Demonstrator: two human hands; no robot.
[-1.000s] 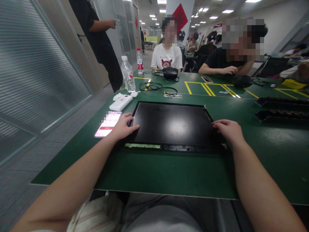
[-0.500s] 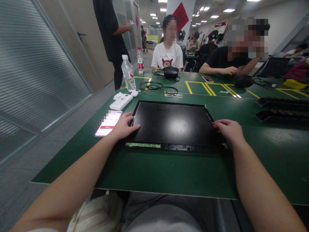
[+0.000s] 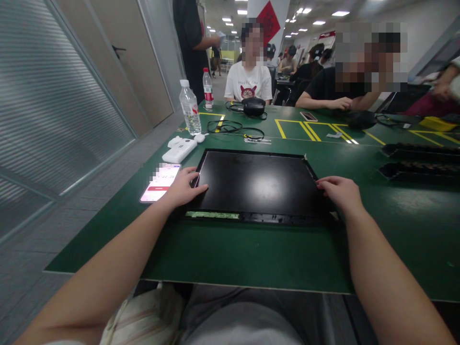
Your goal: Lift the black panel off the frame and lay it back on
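A black LCD screen panel lies flat on the green table in front of me. A green circuit strip shows along its near edge, on the left. My left hand rests at the panel's left edge, fingers spread, the thumb lying over the border. At the opposite side, my right hand has thumb and fingertips pinched together on the right edge of the panel. A small pale tab sticks out by the near right corner.
Left of the panel lie a lit phone and a white power bank. Behind them stands a water bottle. Black cables spread beyond the panel. Dark long parts lie at right. Two people sit opposite; another stands at left.
Both hands and the panel hold their places, apart from a slight camera shift. The standing person in black has moved to the right. An arm has come into view at the far right.
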